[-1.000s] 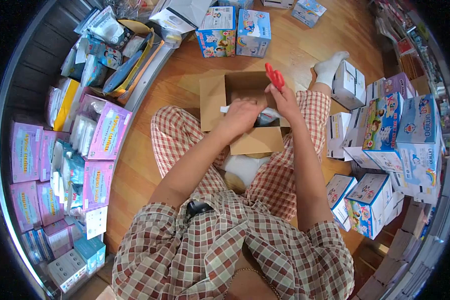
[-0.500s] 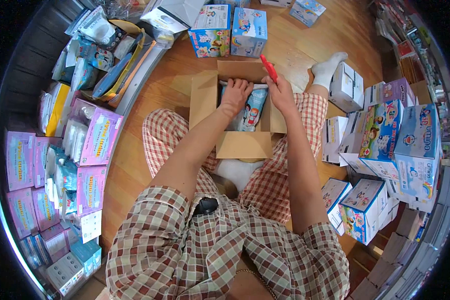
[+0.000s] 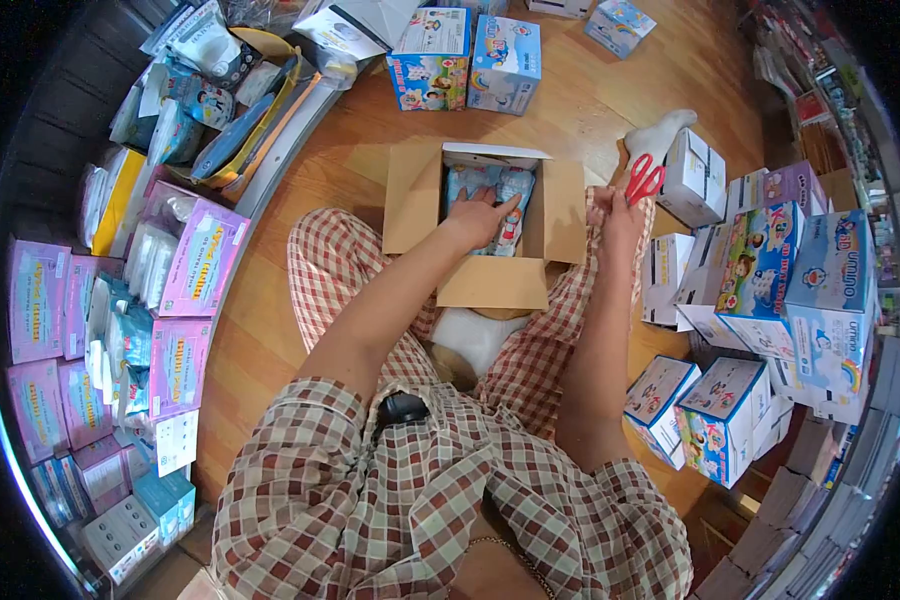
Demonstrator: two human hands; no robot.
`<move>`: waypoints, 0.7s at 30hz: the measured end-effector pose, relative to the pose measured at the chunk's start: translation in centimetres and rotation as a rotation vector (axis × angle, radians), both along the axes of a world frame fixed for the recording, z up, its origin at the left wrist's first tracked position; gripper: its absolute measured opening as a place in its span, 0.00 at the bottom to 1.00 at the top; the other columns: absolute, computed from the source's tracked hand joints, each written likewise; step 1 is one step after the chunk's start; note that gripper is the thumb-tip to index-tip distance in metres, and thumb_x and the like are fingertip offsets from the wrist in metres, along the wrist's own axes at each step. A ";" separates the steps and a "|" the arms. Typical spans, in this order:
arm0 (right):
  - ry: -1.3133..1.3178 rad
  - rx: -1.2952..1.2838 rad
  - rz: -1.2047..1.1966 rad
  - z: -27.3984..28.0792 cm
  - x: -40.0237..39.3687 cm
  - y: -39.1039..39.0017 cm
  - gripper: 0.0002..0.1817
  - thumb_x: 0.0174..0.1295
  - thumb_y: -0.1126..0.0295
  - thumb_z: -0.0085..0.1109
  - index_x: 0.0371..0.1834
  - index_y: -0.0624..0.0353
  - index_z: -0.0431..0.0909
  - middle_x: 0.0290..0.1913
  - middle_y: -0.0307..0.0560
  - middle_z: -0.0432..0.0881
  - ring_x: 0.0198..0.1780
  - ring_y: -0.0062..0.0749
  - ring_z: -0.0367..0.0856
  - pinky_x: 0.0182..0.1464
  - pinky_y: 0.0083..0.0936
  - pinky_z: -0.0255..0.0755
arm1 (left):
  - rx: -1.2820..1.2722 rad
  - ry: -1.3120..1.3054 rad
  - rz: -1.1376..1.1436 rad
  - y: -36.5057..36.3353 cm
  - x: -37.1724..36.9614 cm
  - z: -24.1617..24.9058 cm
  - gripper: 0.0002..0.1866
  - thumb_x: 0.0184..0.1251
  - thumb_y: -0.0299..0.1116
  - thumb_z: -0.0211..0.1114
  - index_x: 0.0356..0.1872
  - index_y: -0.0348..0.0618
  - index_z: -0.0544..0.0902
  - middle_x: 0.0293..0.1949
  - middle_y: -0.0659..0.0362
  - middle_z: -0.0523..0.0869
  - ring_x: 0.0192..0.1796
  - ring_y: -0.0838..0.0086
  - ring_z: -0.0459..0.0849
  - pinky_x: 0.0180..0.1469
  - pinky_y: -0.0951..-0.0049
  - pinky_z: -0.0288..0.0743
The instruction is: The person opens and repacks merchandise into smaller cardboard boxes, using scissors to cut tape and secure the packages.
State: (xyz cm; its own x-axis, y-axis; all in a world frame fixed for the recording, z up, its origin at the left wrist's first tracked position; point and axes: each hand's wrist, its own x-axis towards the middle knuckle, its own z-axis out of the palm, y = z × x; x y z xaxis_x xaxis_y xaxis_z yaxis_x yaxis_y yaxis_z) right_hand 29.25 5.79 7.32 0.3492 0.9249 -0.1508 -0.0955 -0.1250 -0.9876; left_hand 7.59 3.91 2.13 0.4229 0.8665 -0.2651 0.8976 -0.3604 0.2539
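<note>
An open cardboard box [image 3: 491, 283] stands on the floor between my legs, its side and near flaps spread outward. Inside lie blue printed packets [image 3: 513, 188]. My left hand [image 3: 477, 218] rests on them with its fingers spread. Off to the right of the box, above my knee, my right hand [image 3: 618, 215] is closed on red-handled scissors [image 3: 646, 178]; the handles point up and the blades are hidden.
Blue and white printed boxes [image 3: 506, 62] stand beyond the cardboard box. More printed boxes [image 3: 760, 260] are stacked at the right. Along the left, a shelf holds pink boxes [image 3: 203, 255] and bagged packets [image 3: 198, 100]. My socked foot [image 3: 658, 135] is at the upper right.
My right hand has moved right, away from the box, with the scissors turned in it. My left hand has shifted slightly toward me and to the right over the packets. The far flap no longer stands up.
</note>
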 end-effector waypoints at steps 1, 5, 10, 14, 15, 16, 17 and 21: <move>-0.007 0.008 0.000 -0.9 0.7 -0.1 0.14 0.69 0.66 0.43 0.35 0.65 0.77 0.41 0.52 0.81 0.38 0.27 0.79 0.31 0.19 0.73 | -0.067 0.054 0.019 0.2 0.4 0.2 0.35 0.64 0.36 0.55 0.71 0.64 0.52 0.68 0.46 0.59 0.69 0.55 0.59 0.65 0.47 0.56; -0.233 -0.112 0.018 -2.2 1.8 -1.4 0.16 0.67 0.64 0.45 0.36 0.65 0.78 0.35 0.46 0.78 0.28 0.26 0.73 0.31 0.21 0.70 | -0.136 -0.051 0.093 -1.0 0.3 3.0 0.33 0.64 0.39 0.56 0.70 0.56 0.56 0.65 0.44 0.64 0.68 0.53 0.62 0.65 0.52 0.58; 0.194 -0.235 0.058 -2.5 1.9 -2.6 0.10 0.63 0.67 0.49 0.36 0.62 0.77 0.26 0.46 0.78 0.26 0.26 0.76 0.26 0.22 0.69 | 0.328 -0.860 0.276 -4.7 -5.8 4.2 0.23 0.63 0.36 0.59 0.58 0.39 0.70 0.55 0.41 0.72 0.60 0.49 0.69 0.61 0.60 0.64; 0.217 -0.244 0.134 -3.8 3.3 -2.1 0.13 0.66 0.66 0.47 0.38 0.66 0.75 0.28 0.49 0.81 0.26 0.27 0.78 0.27 0.21 0.71 | 0.385 -0.714 0.758 -6.7 -11.2 4.0 0.23 0.62 0.35 0.59 0.57 0.39 0.71 0.57 0.42 0.72 0.61 0.49 0.68 0.63 0.58 0.61; 0.222 -0.242 0.142 -3.3 2.9 -2.3 0.13 0.66 0.66 0.47 0.38 0.66 0.75 0.28 0.49 0.81 0.26 0.27 0.78 0.27 0.21 0.71 | 0.392 -0.708 0.762 -6.6 -11.6 4.0 0.23 0.62 0.35 0.59 0.57 0.39 0.71 0.57 0.42 0.72 0.61 0.49 0.68 0.63 0.58 0.61; 0.226 -0.191 0.143 -2.7 2.7 -2.5 0.14 0.67 0.66 0.45 0.38 0.67 0.75 0.28 0.49 0.81 0.27 0.27 0.78 0.27 0.21 0.71 | 0.514 -0.665 0.622 -6.0 -11.8 4.0 0.22 0.63 0.34 0.58 0.58 0.39 0.70 0.58 0.42 0.71 0.62 0.49 0.66 0.64 0.58 0.60; 0.227 -0.145 0.141 -2.2 2.7 -2.8 0.15 0.69 0.65 0.43 0.37 0.68 0.75 0.29 0.50 0.82 0.27 0.27 0.78 0.27 0.20 0.71 | 0.627 -0.622 0.481 -5.5 -11.6 4.0 0.22 0.64 0.34 0.57 0.58 0.39 0.70 0.59 0.42 0.71 0.63 0.49 0.65 0.65 0.58 0.59; 0.217 -0.117 0.221 -0.2 2.8 -3.4 0.18 0.71 0.61 0.41 0.43 0.67 0.73 0.32 0.51 0.82 0.29 0.30 0.80 0.30 0.21 0.74 | 0.639 -0.632 0.264 -3.1 -8.8 5.7 0.21 0.65 0.36 0.56 0.58 0.40 0.71 0.62 0.45 0.68 0.66 0.50 0.63 0.66 0.53 0.55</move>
State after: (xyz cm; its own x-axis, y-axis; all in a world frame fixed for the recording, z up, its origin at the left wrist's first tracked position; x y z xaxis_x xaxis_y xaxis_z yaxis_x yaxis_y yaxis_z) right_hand 32.04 2.41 7.07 0.0896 0.9466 -0.3097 -0.2604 -0.2779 -0.9247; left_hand -1.17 0.84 7.86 0.0949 0.8568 0.5069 0.7330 -0.4046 0.5468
